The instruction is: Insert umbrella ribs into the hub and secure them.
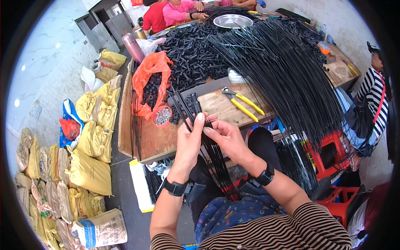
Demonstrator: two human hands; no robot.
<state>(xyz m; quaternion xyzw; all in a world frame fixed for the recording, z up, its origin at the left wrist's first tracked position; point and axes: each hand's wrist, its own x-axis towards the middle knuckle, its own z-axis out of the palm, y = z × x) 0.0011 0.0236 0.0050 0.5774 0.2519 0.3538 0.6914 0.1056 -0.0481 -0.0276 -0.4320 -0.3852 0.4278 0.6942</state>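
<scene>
My left hand point(188, 139) is closed around a bundle of thin black rods point(216, 163), which runs from over the table edge down toward my lap. At the upper end, a thicker black cylindrical piece point(196, 103) sticks out above the fingers. My right hand point(230, 139) is closed in a pinch against the same bundle; its fingertips partly hide what they grip. Beyond the hands, pliers point(241, 103) with yellow handles lie on the wooden table point(216, 104). Left of the bundle stands a small red dish point(161, 115) of tiny metal parts.
Small black parts point(193, 52) are heaped behind a red plastic bag point(152, 68). Long black rods point(283, 71) spread across the right side. A metal bowl point(232, 21) and pink bottle point(132, 48) stand farther back. Yellow sacks point(89, 166) line the left; people sit around the table.
</scene>
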